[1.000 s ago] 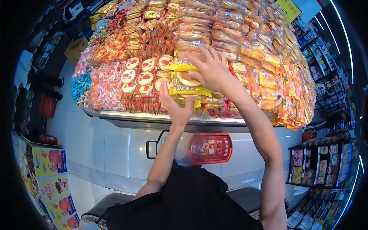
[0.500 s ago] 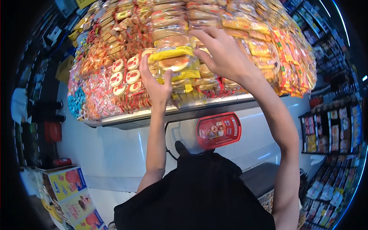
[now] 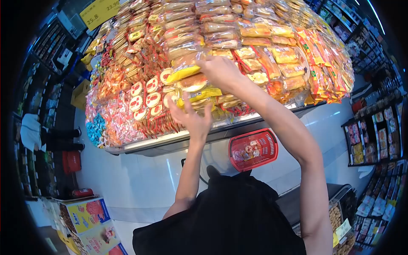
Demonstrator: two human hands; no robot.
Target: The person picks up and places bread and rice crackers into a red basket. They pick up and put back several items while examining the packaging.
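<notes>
My right hand (image 3: 222, 75) is at the front middle of a heaped snack display, its fingers closed at the upper right edge of a packaged bread roll (image 3: 183, 73) with a yellow band. The fingertips are partly hidden against the wrapper. Below it lies another yellow-banded packaged bread (image 3: 199, 96). My left hand (image 3: 193, 121) is just under that one, palm up, fingers spread and holding nothing. Left of it are red packs with round cream-coloured biscuits (image 3: 153, 100).
A red shopping basket (image 3: 253, 149) with packages inside stands on the floor below the display's front edge (image 3: 170, 139). More wrapped breads (image 3: 282, 55) spread to the right. A yellow price sign (image 3: 100, 13) rises at the back left. A person (image 3: 32, 131) stands by the left shelves.
My left hand has come off the packaged bread and moved down, its fingers opening. My right hand has moved down and left onto the bread's edge. The view has shifted slightly.
</notes>
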